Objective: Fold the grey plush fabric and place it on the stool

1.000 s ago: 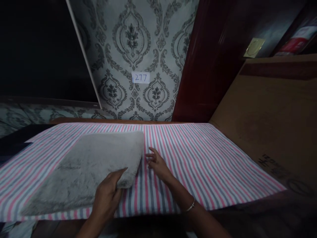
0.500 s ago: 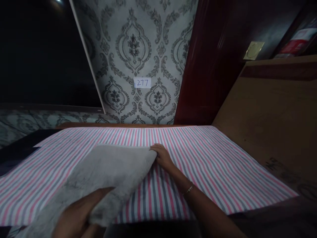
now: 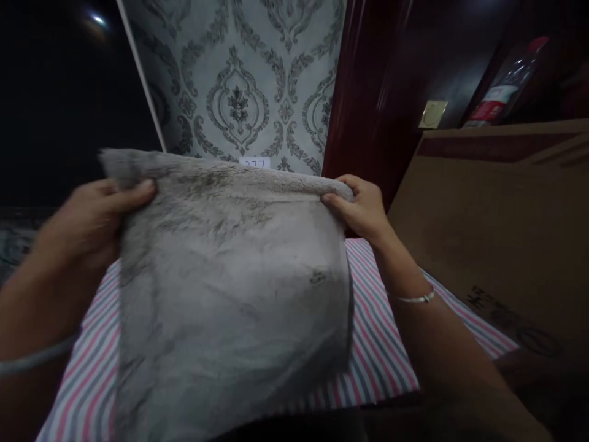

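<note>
The grey furry rectangular cushion cover (image 3: 230, 294) is now up off the pink, grey and white striped cloth (image 3: 377, 344) on the table; a second ago it lay flat there with only the left hand on its near corner. Now it hangs in the air in front of the camera, held by its top edge. Left hand (image 3: 92, 221) pinches the top left corner, thumb over the fur. Right hand (image 3: 361, 205) pinches the top right corner, fingers curled round the edge. So the lift is done and the cover is spread between both hands.

Lower edge hangs free, near the cloth. Brown cardboard sheet (image 3: 497, 227) stands close on the right, patterned grey wallpaper (image 3: 239, 80) behind; open room lies mostly left and toward the person.
</note>
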Demonstrator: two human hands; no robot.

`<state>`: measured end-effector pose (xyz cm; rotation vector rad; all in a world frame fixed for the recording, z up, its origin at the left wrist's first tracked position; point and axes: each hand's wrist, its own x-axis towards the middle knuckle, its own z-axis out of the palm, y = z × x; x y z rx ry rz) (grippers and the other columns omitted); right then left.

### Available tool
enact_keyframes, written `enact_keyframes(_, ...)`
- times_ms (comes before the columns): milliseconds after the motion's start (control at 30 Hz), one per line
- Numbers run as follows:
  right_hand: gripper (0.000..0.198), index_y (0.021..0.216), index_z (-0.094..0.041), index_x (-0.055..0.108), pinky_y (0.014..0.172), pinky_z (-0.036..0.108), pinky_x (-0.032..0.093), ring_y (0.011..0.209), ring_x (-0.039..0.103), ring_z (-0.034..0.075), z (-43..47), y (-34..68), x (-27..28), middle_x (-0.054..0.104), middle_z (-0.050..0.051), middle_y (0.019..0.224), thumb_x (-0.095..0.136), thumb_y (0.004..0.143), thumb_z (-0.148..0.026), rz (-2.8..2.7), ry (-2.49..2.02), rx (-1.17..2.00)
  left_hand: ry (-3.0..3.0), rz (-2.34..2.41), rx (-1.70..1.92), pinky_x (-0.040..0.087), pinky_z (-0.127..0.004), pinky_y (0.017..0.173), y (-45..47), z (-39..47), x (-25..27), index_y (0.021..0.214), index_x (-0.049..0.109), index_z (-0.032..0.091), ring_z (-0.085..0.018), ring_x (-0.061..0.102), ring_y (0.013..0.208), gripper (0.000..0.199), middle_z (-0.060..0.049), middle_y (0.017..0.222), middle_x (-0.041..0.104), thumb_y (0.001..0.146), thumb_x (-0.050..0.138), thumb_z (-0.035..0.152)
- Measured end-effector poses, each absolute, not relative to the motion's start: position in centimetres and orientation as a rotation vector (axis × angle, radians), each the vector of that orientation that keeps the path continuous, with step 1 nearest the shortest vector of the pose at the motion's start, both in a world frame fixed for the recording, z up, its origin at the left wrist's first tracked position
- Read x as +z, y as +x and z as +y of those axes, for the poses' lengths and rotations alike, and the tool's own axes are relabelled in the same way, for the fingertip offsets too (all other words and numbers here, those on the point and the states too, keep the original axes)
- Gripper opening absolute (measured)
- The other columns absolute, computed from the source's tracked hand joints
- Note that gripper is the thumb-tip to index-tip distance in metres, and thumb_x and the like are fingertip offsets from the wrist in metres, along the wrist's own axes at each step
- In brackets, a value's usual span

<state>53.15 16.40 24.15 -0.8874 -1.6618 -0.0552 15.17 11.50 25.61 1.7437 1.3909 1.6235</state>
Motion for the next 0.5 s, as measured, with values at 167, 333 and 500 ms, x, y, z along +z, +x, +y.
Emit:
enact_keyframes(167,0.020,0.080,-0.017,0.064,0.064,0.028,0.043,0.067,0.054,0.015,22.3,55.4,26.9,0.058,-0.002,0.070,0.067,0.075,-0.037,-1.633,-0.944,-0.201,1.606,1.290,1.608,0.045,-0.048,0.097,19.6,16.6,30.9,0.131,0.046,-0.006,-0.035,0.051,0.124,0.060,-0.014,0.134,0.060,0.083,0.063,0.024)
enact_keyframes(333,0.015,0.092,-0.021,0.063,0.079,0.035,0.047,0.087,0.060,0.021,19.2,56.8,30.3,0.063,0.002,0.088,0.063,0.082,-0.032,-1.600,-0.830,-0.446,1.897,1.134,1.668,0.042,-0.046,0.098,20.4,16.4,32.3,0.132,0.046,-0.003,-0.029,0.051,0.125,0.056,-0.003,0.123,0.067,0.086,0.052,0.028)
enact_keyframes(500,0.020,0.100,-0.025,0.062,0.084,0.040,0.050,0.095,0.062,0.025,12.1,56.5,20.4,0.066,0.006,0.098,0.059,0.080,-0.022,-1.705,-0.924,-0.452,2.046,1.424,1.459,0.053,-0.052,0.091,15.9,13.3,23.9,0.106,0.068,0.009,-0.027,0.070,0.094,0.058,-0.004,0.098,0.075,0.068,0.073,0.053)
